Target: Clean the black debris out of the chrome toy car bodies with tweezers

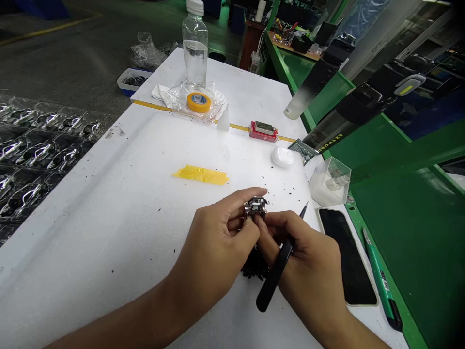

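- White sheet (pixel 109 232) filling most of the view, with green bench (pixel 410 232) along its right edge and plastic trays (pixel 36 160) beyond its left edge.
- At the far end: bottle (pixel 195 43), tape roll (pixel 198 103), red module (pixel 263 131), white case (pixel 282 156); a little nearer, yellow tape strip (pixel 200 174).
- Right of the hands: clear box (pixel 330 182), phone (pixel 347 257), green pen (pixel 379 276).
- Metal part (pixel 256 207) raised above the sheet between both hands, its underside hidden by fingers.
- Left hand (pixel 214 247) pressed closed, pinching the part between fingers and thumb.
- Right hand (pixel 308 257) curled around tweezers (pixel 275 271), fingertips against the part, tweezer points aimed away past it.
- Black crumbs (pixel 254 264) heaped under the hands and scattered across the sheet.
- Risk: a weak pinch dropping the part onto the heap, with small pieces lost among the crumbs.
- Risk: exposed tweezer points, this close to the fingers, jabbing skin or scratching the part.
- Risk: a careless wrist sweep dragging crumbs into the part.
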Demonstrator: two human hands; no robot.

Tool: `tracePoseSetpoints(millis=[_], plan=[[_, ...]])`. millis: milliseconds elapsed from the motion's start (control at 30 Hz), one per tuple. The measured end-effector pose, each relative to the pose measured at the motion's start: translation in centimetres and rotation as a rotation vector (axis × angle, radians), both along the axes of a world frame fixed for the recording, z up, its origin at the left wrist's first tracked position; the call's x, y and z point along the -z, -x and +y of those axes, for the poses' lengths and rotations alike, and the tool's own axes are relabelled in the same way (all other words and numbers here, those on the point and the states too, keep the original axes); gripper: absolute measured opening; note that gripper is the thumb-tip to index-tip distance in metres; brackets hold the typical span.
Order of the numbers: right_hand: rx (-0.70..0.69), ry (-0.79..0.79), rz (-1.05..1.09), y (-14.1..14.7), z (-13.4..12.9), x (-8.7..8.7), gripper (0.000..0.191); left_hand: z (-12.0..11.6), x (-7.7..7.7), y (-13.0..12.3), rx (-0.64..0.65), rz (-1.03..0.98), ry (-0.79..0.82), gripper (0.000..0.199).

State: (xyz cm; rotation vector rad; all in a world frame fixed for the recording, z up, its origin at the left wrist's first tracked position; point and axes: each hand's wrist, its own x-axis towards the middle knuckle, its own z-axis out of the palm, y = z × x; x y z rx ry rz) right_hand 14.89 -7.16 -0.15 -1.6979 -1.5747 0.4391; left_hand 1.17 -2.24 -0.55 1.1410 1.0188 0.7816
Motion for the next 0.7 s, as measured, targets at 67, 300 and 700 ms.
tracePoseSetpoints(millis=[67, 300, 700], plan=[[-0.034, 0.035, 0.012, -0.2, 0.0, -0.2, 0.008, 0.0, 0.3, 0.0, 0.003, 0.042, -0.021, 0.041], [-0.156, -0.112, -0.041, -2.3, 0.4, -1.8, 0.006, 0.1, -0.8, 0.4, 0.120, -0.098, 0.053, 0.058], [-0.159, -0.065, -0.178, -5.1, -6.4, -0.8, 0.051, 1.1, -1.7, 0.4, -0.094, -0.429, 0.580, 0.032]])
